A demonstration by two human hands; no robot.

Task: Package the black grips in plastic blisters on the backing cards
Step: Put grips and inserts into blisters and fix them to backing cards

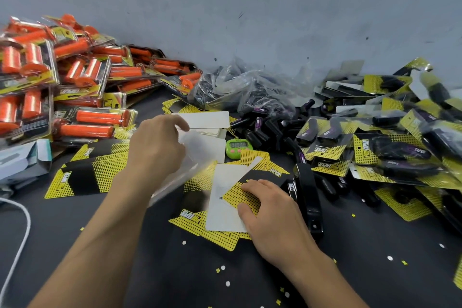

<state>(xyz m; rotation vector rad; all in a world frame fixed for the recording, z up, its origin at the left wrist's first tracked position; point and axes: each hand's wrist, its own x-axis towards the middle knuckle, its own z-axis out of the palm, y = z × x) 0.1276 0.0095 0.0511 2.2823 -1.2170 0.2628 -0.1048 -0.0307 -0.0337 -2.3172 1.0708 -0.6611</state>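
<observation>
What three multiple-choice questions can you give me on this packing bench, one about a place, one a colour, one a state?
1. The green timer sits: A. among the orange packs; B. just beyond the right hand; C. on the white cable.
2. The grips in the sealed packs piled at far left are: A. orange; B. purple; C. white.
3. The left hand: A. lies flat; B. holds a clear blister; C. grips a stapler.
Answers: 1 B, it shows just past that hand's fingertips. 2 A, bright orange shows through the plastic. 3 B, its fingers curl round the translucent shell.
</observation>
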